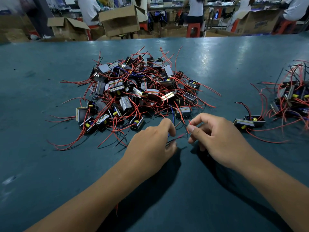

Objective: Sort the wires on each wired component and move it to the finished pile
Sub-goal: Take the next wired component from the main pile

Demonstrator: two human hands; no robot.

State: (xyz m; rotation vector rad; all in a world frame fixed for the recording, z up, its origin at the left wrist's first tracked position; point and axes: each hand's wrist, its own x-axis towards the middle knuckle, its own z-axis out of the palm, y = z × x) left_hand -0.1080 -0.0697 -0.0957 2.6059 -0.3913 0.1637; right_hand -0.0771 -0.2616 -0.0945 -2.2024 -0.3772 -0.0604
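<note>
Head view: left hand pinching black wire, right hand pinching red wire, likely separating leads; component itself hidden. Beyond, unsorted pile mid-table; finished pile far right.

- Dark teal table, glossy with pale glare at upper right of the frame.
- Central heap: grey-and-black blocks with yellow stripes, small yellow caps, mostly red wires, a few black and blue.
- Right-edge pile: same red, black, grey, yellow.
- Brown cardboard boxes along the top.
- Red stools at top right.
</note>
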